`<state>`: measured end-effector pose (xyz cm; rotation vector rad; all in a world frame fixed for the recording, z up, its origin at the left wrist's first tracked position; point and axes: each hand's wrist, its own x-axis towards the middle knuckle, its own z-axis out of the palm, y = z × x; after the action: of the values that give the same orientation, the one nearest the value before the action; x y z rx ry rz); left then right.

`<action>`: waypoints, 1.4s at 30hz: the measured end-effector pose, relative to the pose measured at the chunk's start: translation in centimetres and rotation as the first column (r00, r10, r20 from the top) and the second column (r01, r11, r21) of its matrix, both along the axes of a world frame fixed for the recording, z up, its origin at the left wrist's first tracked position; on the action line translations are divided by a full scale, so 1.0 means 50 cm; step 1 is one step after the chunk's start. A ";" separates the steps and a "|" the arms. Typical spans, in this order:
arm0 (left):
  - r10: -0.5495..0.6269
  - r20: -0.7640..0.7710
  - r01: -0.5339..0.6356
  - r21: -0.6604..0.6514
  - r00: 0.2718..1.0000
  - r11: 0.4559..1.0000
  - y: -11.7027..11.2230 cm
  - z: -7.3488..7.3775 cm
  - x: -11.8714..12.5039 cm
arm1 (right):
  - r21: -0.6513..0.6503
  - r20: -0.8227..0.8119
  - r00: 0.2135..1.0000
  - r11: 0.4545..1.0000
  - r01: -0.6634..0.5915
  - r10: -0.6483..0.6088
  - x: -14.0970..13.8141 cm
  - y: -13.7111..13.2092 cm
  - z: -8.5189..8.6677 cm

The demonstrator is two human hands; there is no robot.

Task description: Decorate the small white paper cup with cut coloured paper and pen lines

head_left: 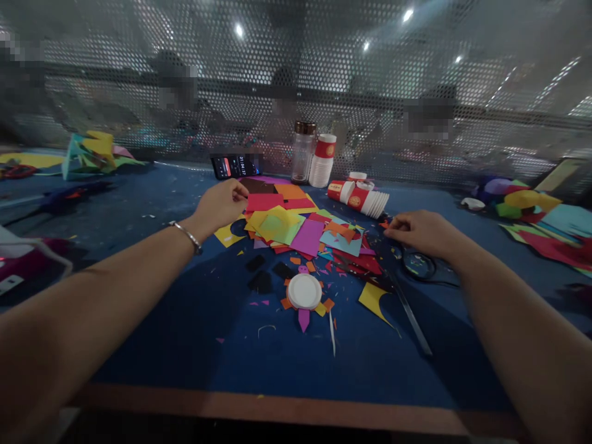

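Note:
My left hand (221, 203), with a silver bracelet on its wrist, reaches over the left edge of a pile of coloured paper sheets (296, 222). Its fingers are curled and pinch the corner of a red sheet (264, 201). My right hand (419, 232) rests at the pile's right side with fingers closed low on the table, beside the black handles of scissors (419, 265). What its fingertips hold is too small to make out. A white paper cup bottom (304, 291) with coloured paper petals around it lies near the front of the pile.
A phone (234, 166) leans against the perforated screen at the back. Beside it stand a clear bottle (303, 152) and stacked paper cups (322, 161); more cups (361, 197) lie on their side. Paper scraps cover the blue table (185, 333). Other paper piles lie far left and right.

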<state>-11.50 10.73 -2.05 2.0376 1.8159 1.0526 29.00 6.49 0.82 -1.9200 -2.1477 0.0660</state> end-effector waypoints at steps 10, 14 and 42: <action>-0.166 -0.172 0.164 -0.026 0.971 0.986 0.000 -0.023 0.081 | -0.071 0.000 1.000 0.997 -0.015 0.015 0.001 -0.003 0.004; -0.264 -0.284 0.224 -0.166 0.922 0.960 -0.046 -0.033 0.104 | -0.079 -0.002 1.000 0.997 -0.002 0.002 0.003 -0.005 0.005; -0.281 -0.262 0.240 -0.176 0.923 0.955 -0.068 -0.024 0.122 | -0.271 -0.052 0.960 0.921 -0.280 0.276 -0.054 -0.153 0.024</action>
<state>-5.40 7.30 -3.27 2.3560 1.6197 0.5644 26.28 -1.18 2.01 -1.7211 -2.4988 0.4534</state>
